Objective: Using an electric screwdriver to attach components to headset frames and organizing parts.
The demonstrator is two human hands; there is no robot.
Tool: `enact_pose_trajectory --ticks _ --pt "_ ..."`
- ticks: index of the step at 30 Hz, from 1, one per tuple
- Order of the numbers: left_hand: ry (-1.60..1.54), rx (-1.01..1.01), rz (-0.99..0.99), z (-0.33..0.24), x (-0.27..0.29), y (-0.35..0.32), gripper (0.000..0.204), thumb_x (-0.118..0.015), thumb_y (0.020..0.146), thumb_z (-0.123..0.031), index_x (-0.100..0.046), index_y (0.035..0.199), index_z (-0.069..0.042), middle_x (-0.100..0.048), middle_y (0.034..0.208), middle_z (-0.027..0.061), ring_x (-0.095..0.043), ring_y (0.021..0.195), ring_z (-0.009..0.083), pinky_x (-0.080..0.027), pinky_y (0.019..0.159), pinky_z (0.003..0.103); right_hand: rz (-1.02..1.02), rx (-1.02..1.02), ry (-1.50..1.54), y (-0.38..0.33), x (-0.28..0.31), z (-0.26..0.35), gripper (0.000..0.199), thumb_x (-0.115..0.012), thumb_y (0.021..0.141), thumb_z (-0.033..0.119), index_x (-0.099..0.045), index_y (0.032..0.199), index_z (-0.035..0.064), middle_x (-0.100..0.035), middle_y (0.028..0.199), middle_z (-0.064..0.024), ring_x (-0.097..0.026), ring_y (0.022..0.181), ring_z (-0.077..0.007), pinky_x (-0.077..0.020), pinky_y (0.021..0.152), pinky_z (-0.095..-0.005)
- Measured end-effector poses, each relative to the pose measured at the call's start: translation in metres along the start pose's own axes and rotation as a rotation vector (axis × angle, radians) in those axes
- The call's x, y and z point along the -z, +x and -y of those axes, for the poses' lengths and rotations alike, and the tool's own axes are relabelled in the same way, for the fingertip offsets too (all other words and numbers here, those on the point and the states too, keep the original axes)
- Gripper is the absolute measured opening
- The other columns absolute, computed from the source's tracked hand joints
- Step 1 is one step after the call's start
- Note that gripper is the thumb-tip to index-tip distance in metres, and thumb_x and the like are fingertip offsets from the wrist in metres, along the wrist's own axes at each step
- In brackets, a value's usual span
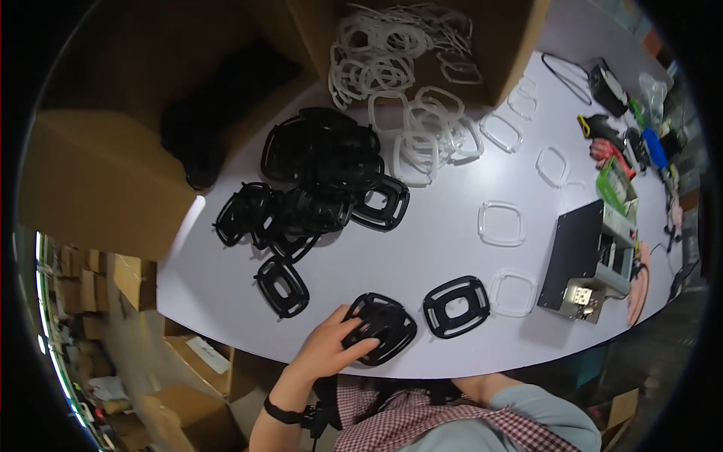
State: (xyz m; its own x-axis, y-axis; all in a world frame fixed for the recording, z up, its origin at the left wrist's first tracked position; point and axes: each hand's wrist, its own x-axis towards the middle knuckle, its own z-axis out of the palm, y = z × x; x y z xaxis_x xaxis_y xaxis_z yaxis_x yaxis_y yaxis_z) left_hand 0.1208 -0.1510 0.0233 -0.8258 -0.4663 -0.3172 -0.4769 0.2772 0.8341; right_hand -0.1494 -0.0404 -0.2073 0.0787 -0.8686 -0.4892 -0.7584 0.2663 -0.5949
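Observation:
At the table's front edge, my left hand [331, 345] is closed on the left side of a black plastic frame [388, 350], rounded square in shape. The thumb and fingers reach over its top; whether more than one frame is stacked there I cannot tell. Just right of it lies another black frame [457, 307] with an open centre, flat on the table. A white thin frame [514, 294] rests beside that one. Up and left of my hand lies a further black frame [282, 287]. My right arm [486, 387] shows only at the table's edge; its hand is hidden.
A heap of black frames [324, 162] covers the table's left middle. White frames [425, 143] spill from an open cardboard box [516, 45]. Another box [98, 181] holds black parts. To the right stand a black-and-grey machine [572, 260] and a green box [616, 184].

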Motion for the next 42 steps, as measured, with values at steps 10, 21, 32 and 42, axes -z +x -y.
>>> enact_pose_trajectory --ticks 10,21,32,42 --pt "0.033 -0.172 -0.188 0.015 -0.010 0.000 0.055 -0.076 0.083 -0.035 -0.064 0.123 0.002 -0.054 0.132 0.0166 -0.062 0.112 0.0316 -0.051 0.095 0.038 0.005 -0.020 -0.041 -0.089 -0.036 0.023 0.052 -0.067 0.093 0.034 -0.061 0.139 0.0102 -0.061 0.139 -0.0205 -0.057 0.130 -0.0366 -0.0470 0.108 -0.0448" --pt "0.353 -0.377 -0.629 0.023 -0.021 0.000 0.051 -0.079 0.082 -0.023 -0.060 0.126 -0.005 -0.057 0.130 0.0139 -0.056 0.117 0.0316 -0.042 0.106 0.043 0.009 0.081 0.158 -0.269 -0.032 0.028 0.056 -0.066 0.097 0.048 -0.063 0.137 0.0084 -0.069 0.127 -0.0177 -0.066 0.117 -0.0323 -0.0502 0.103 -0.0400" --pt "0.810 -0.453 -0.443 -0.047 -0.119 0.045 0.084 -0.076 0.082 -0.054 -0.052 0.142 -0.001 -0.056 0.140 0.0180 -0.048 0.137 0.0341 -0.023 0.121 0.060 -0.904 0.121 -0.222 -0.263 0.069 0.070 0.022 -0.069 0.091 0.013 -0.064 0.109 0.0029 -0.065 0.107 -0.0149 -0.070 0.082 -0.0301 -0.0576 0.072 -0.0391" --pt "0.745 -0.506 -0.185 -0.041 -0.103 0.028 0.090 -0.081 0.075 -0.054 -0.052 0.143 -0.004 -0.056 0.143 0.0125 -0.044 0.142 0.0314 -0.015 0.123 0.061 -0.901 0.155 -0.405 -0.270 0.079 0.075 0.017 -0.074 0.079 0.014 -0.064 0.092 0.0100 -0.062 0.081 -0.0050 -0.067 0.076 -0.0236 -0.0544 0.061 -0.0371"
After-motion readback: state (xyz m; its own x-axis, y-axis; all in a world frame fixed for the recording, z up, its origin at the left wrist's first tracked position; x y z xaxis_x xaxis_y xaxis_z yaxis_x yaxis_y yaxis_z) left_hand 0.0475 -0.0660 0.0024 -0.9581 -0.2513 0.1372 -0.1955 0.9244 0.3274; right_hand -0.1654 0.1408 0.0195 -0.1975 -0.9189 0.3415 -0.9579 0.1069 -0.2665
